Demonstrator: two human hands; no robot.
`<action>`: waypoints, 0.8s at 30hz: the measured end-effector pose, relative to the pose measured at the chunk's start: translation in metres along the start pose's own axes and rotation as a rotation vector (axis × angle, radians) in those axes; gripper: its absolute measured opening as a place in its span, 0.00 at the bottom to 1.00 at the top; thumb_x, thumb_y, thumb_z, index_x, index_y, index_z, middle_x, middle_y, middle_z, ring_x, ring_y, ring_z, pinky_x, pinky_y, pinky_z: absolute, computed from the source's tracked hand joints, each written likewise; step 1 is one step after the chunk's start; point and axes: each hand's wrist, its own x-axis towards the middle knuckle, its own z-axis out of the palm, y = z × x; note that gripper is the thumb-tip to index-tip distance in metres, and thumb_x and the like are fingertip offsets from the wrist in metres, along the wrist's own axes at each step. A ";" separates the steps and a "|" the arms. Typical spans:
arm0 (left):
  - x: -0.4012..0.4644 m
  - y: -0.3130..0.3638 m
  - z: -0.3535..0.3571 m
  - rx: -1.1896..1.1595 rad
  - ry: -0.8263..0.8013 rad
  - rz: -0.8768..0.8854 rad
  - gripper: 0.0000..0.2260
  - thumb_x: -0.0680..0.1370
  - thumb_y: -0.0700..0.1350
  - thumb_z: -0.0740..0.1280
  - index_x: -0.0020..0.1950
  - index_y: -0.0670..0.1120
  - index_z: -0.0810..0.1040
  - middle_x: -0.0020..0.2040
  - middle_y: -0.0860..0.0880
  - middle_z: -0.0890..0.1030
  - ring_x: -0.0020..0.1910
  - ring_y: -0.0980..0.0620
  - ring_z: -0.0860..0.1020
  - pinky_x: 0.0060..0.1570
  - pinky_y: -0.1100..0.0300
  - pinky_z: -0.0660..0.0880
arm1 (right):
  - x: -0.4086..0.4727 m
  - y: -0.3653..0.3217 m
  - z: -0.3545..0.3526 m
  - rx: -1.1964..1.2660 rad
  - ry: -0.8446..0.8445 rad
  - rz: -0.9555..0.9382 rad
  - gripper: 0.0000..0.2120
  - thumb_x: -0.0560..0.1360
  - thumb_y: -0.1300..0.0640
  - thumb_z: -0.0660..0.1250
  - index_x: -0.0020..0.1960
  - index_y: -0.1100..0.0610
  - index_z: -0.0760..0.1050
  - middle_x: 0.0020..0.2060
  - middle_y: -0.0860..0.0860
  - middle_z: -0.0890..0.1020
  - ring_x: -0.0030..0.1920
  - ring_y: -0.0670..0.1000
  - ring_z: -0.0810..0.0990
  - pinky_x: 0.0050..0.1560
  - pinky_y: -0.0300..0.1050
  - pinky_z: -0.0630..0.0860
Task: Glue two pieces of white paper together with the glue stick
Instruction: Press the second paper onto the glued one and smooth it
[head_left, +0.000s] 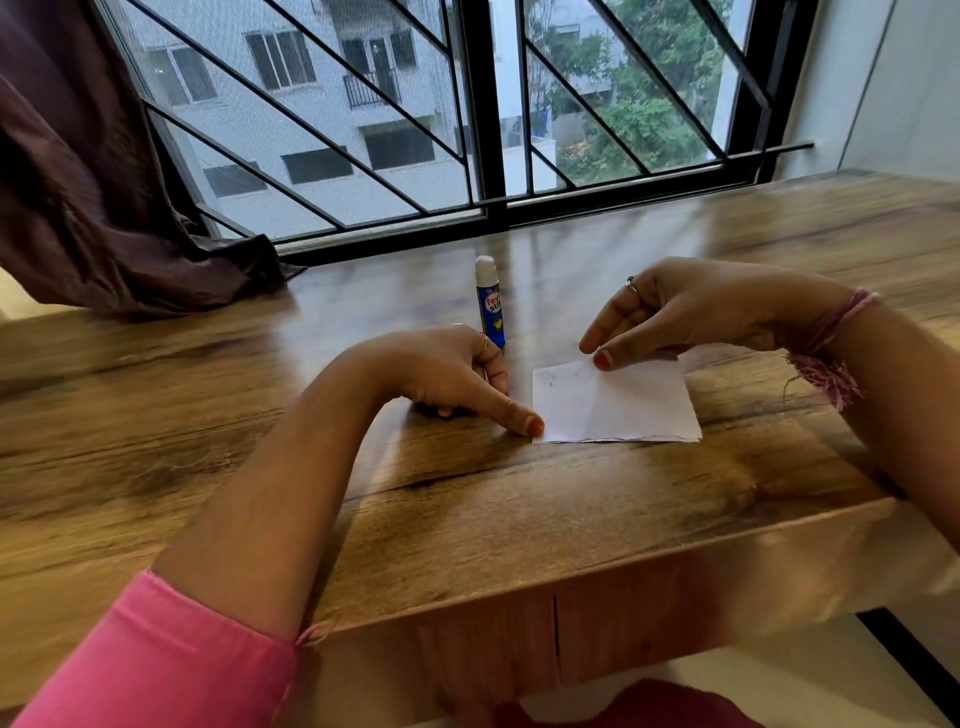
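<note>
White paper (618, 402) lies flat on the wooden table (467, 499), near its front edge. It looks like two sheets stacked, with a second edge showing along the bottom. My left hand (452, 376) rests on the table with its index finger stretched out, the tip touching the paper's lower left corner. My right hand (691, 312) hovers over the paper's far edge, thumb tip on the sheet and the other fingers extended above it. A blue glue stick (489, 301) with a white cap stands upright just behind my left hand.
A dark curtain (104, 182) drapes onto the table at the back left. A barred window (467, 114) runs along the far edge. A pink thread bracelet (826, 353) hangs from my right wrist.
</note>
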 end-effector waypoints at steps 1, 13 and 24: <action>0.000 0.000 0.000 -0.001 -0.001 -0.001 0.24 0.56 0.65 0.77 0.38 0.50 0.76 0.27 0.57 0.75 0.26 0.58 0.71 0.25 0.66 0.68 | 0.000 0.000 -0.001 -0.003 -0.001 0.004 0.12 0.67 0.61 0.75 0.51 0.60 0.83 0.36 0.49 0.86 0.32 0.41 0.81 0.29 0.30 0.74; 0.000 -0.001 0.001 -0.019 -0.001 -0.004 0.21 0.56 0.64 0.78 0.35 0.51 0.76 0.26 0.56 0.75 0.26 0.56 0.70 0.26 0.63 0.67 | 0.002 0.004 -0.002 -0.014 -0.002 0.003 0.12 0.66 0.62 0.76 0.49 0.59 0.83 0.38 0.52 0.86 0.36 0.45 0.84 0.31 0.33 0.76; 0.000 0.000 0.000 -0.016 -0.013 -0.012 0.21 0.57 0.63 0.78 0.36 0.51 0.75 0.26 0.57 0.75 0.25 0.58 0.70 0.25 0.65 0.67 | 0.002 0.003 -0.001 -0.045 0.004 -0.008 0.12 0.66 0.62 0.76 0.49 0.59 0.83 0.38 0.52 0.87 0.35 0.43 0.84 0.31 0.31 0.75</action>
